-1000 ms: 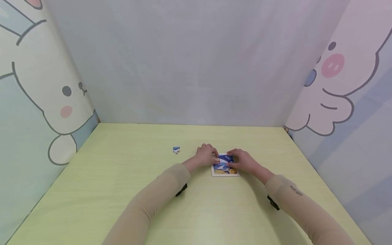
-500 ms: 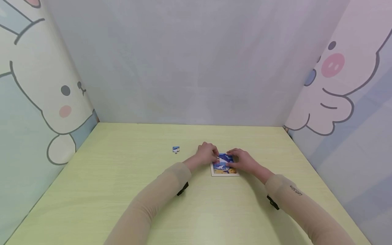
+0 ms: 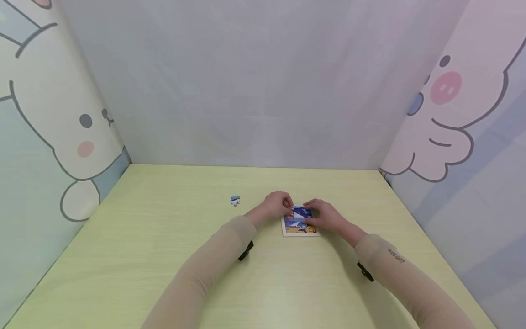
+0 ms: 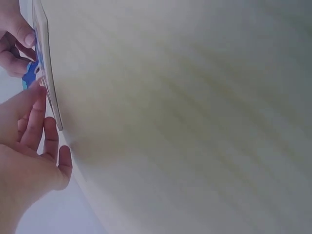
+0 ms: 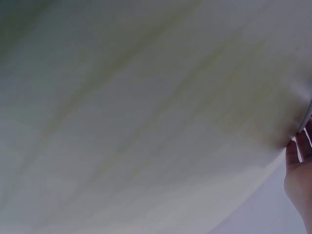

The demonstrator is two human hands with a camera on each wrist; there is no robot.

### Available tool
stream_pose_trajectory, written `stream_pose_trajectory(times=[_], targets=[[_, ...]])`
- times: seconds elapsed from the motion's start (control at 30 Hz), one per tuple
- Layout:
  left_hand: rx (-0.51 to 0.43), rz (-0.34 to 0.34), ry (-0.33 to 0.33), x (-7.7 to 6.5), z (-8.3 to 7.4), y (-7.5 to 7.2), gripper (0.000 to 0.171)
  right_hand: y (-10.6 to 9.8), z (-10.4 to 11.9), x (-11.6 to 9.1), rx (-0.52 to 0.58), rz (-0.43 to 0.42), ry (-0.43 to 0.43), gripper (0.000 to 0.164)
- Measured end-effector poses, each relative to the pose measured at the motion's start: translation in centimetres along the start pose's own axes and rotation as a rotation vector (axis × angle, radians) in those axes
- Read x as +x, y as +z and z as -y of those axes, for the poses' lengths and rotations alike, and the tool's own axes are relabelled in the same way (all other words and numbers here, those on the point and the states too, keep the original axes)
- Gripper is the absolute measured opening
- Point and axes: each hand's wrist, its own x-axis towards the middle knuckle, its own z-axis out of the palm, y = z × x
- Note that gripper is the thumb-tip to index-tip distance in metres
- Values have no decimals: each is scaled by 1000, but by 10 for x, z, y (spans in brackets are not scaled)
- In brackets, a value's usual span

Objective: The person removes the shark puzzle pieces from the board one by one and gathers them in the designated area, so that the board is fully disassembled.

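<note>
A small framed jigsaw puzzle [image 3: 301, 226] with a white border and a blue sea picture lies on the table in the head view. At its upper left, my left hand [image 3: 279, 204] pinches a puzzle piece between thumb and fingertips, mostly hidden by the fingers. In the left wrist view a blue puzzle piece [image 4: 30, 74] stands up from the face, by the fingertips of both hands. My right hand [image 3: 327, 215] holds the puzzle at its upper right, thumb on the picture and fingers by the top edge. The right wrist view catches only some fingers [image 5: 292, 153] at the frame's edge.
One loose puzzle piece [image 3: 235, 201], blue and white, lies on the pale yellow table [image 3: 164, 205] left of my left hand. A grey backdrop [image 3: 255, 91] rises behind the table. Side panels with cartoon animals flank it.
My left fingers have shifted slightly at the puzzle's upper left. My right hand keeps its place. The whole view has drifted a little, and the loose piece lies as before.
</note>
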Motion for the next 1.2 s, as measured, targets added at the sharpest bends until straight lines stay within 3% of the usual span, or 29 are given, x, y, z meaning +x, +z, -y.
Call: stream_pose_trajectory(times=[0.13,0.27,1.2], targets=[[-122,54,27,2,5,-1,13,0,0,0,1,5,3,56],[-162,79,58,4,8,-2,10,-1,1,-1,12,5,5,57],[-136,73,60,5,3,-3,10,-4,6,1,-44,29,17,54]])
